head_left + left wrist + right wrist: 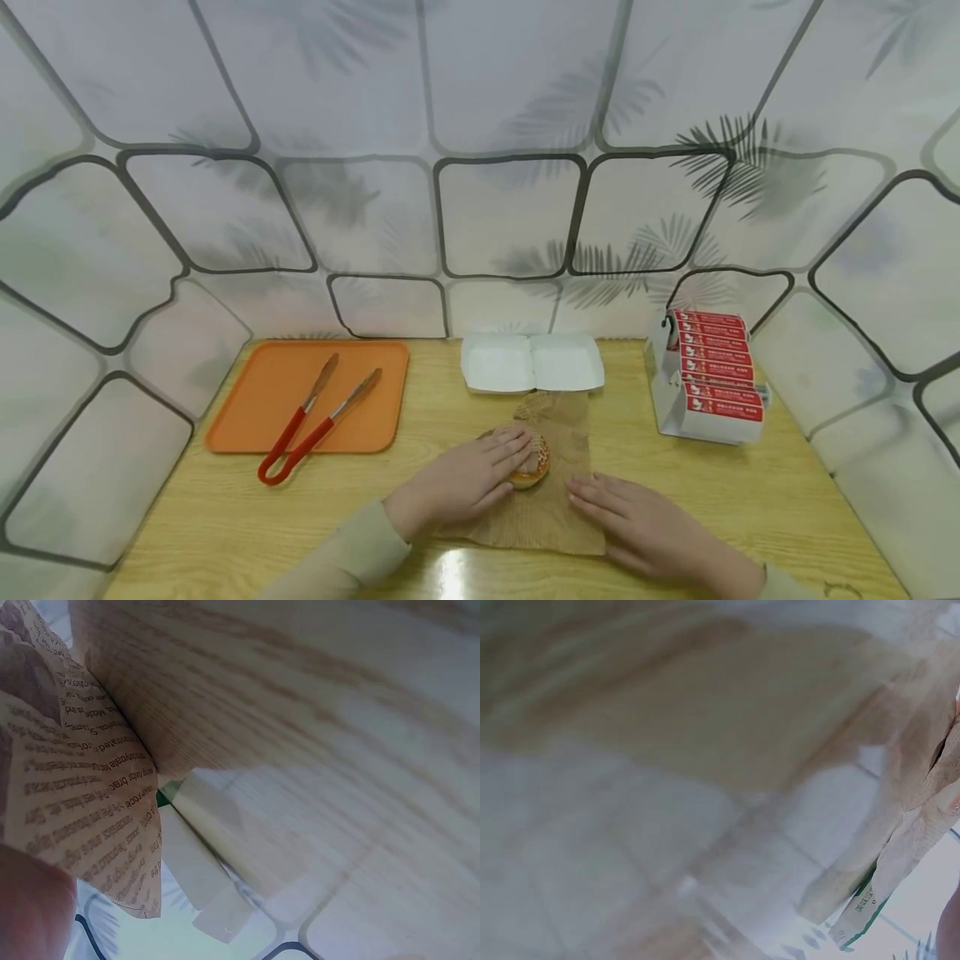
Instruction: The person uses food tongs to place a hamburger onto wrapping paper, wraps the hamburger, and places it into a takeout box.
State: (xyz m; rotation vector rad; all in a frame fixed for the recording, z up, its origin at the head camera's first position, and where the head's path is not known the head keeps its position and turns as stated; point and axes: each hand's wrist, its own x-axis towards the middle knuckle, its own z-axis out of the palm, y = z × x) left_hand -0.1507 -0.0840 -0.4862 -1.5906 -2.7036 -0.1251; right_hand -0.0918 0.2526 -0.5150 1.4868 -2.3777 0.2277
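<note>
A sesame-topped burger [534,477] sits on brown printed wrapping paper [551,521] in the middle of the table. My left hand [472,477] lies over the burger's left side, its fingers laid along a fold of paper on the bun. At the sheet's right edge, the straight fingers of my right hand [648,521] touch the paper. The left wrist view shows the raised, printed side of the paper [97,795] close up beside a fingertip. In the right wrist view the burger is mostly hidden behind crumpled paper [915,757].
Behind the paper lies an opened white box [495,364]. To the left, red-handled tongs [288,446] rest across an orange tray [247,417]. A white holder with several red-and-white folded cartons [716,358] stands at the right. Patterned walls [510,217] enclose the wooden table [180,517].
</note>
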